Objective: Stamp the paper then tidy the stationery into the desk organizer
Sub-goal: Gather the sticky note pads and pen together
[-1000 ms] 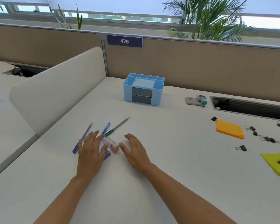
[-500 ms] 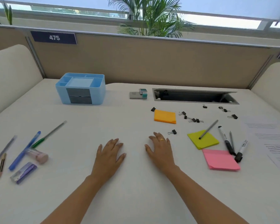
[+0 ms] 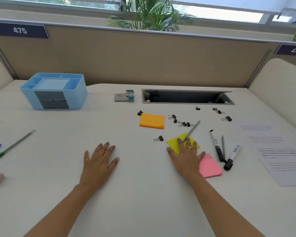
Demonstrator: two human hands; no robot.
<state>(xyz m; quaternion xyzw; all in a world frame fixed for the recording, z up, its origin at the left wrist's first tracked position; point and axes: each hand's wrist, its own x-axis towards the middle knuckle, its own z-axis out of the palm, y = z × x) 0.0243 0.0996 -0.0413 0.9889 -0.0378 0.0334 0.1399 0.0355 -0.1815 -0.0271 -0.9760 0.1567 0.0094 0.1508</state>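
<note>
Rightward since before, right hand [image 3: 186,156] lies flat, fingers spread, covering yellow sticky notes [image 3: 173,144]; left hand [image 3: 99,161] flat, empty.

Three pads of sticky notes lie to the right of the blue desk organizer [image 3: 54,91]: one orange pad [image 3: 152,120], one yellow pad [image 3: 173,142], one pink pad [image 3: 210,165]. Two black markers [image 3: 216,145] lie further right, with one thin dark pencil [image 3: 223,146] between them and one silver pen [image 3: 192,130] across the yellow pad. About ten black binder clips [image 3: 184,124] are scattered there. One stamp [image 3: 130,95], one grey ink pad [image 3: 120,97], one printed paper [image 3: 280,151].
</note>
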